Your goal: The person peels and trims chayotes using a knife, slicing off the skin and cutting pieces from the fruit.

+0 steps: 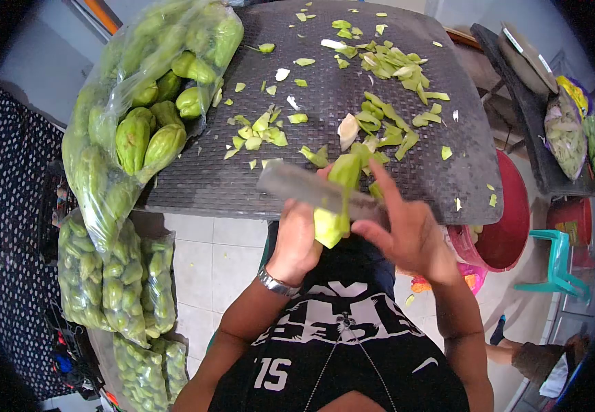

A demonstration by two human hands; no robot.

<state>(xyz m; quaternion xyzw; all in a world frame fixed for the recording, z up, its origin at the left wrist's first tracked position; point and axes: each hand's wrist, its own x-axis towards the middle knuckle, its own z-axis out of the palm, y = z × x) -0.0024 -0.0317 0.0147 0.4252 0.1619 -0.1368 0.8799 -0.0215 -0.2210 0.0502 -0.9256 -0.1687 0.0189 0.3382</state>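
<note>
My left hand [296, 237], with a metal watch on its wrist, is closed around a partly peeled chayote [330, 228] in front of my chest, near the table's front edge. In my right hand [411, 233] is a wide-bladed knife [301, 187], blurred by motion; its blade lies across the chayote and points left. The right index finger is stretched along the far side. Green peel hangs by the blade, partly merging with the peelings [387, 123] behind it. A pale cut piece [347, 130] lies just beyond the hands.
A clear plastic bag of whole chayotes [150, 137] covers the left of the dark woven table [194, 185]. More filled bags [122, 281] stand below it. To the right are a red tub [510, 213], a teal stool [555, 268] and another person's leg [503, 351].
</note>
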